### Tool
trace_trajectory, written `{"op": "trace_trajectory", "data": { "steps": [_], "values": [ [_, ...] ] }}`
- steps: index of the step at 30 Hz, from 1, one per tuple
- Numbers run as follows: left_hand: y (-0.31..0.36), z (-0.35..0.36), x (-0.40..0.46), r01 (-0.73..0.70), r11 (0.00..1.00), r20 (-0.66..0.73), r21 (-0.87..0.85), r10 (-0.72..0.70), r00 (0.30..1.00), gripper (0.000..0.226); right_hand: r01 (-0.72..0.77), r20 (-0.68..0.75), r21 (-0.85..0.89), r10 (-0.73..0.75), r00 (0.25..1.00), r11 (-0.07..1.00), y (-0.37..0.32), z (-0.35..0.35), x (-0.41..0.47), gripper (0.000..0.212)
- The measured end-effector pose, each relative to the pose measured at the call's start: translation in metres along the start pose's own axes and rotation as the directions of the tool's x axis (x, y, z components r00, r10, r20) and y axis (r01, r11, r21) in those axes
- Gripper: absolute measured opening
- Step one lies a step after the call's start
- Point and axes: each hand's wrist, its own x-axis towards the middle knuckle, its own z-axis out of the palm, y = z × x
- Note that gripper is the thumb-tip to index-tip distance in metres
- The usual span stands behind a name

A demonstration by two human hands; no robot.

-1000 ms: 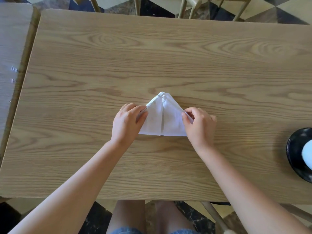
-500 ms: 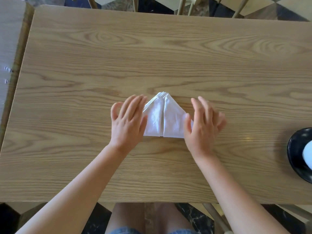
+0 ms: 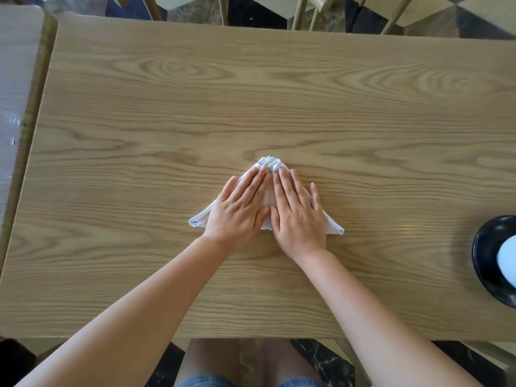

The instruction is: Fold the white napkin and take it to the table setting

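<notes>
The white napkin [image 3: 270, 165] lies folded into a flat triangle on the wooden table [image 3: 251, 93], its tip pointing away from me. My left hand [image 3: 240, 209] rests flat on its left half, fingers straight and together. Over the right half my right hand [image 3: 298, 213] presses flat in the same way. Both palms cover most of the cloth; only the tip and the two lower corners show. Neither hand grips anything.
A black plate [image 3: 487, 255] with a white object on it sits at the table's right edge. A second table [image 3: 19, 79] adjoins on the left. Chair legs [image 3: 304, 12] stand beyond the far edge. My knees show below the near edge.
Both hands let go of the napkin's side edges, opened, and moved inward onto the cloth. They now lie flat on top of it, side by side.
</notes>
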Motion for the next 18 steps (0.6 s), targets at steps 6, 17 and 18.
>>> {"op": "trace_trajectory", "data": {
  "steps": [6, 17, 18],
  "values": [
    [-0.055, -0.016, -0.019, -0.247, 0.967, 0.065, 0.068, 0.243, 0.968, 0.052, 0.042, 0.041, -0.045, -0.04, 0.998, 0.998, 0.048, -0.009, -0.02, 0.055],
    [-0.054, -0.035, -0.02, -0.194, 0.981, 0.194, -0.033, 0.196, 0.961, 0.068, -0.064, 0.066, 0.006, 0.063, 0.996, 0.998, 0.054, -0.019, -0.031, 0.062],
    [-0.05, -0.045, -0.016, -0.155, 0.982, 0.156, -0.112, 0.171, 0.973, 0.067, -0.132, 0.031, 0.027, 0.131, 0.991, 0.991, 0.053, -0.023, -0.035, 0.064]
  ]
}}
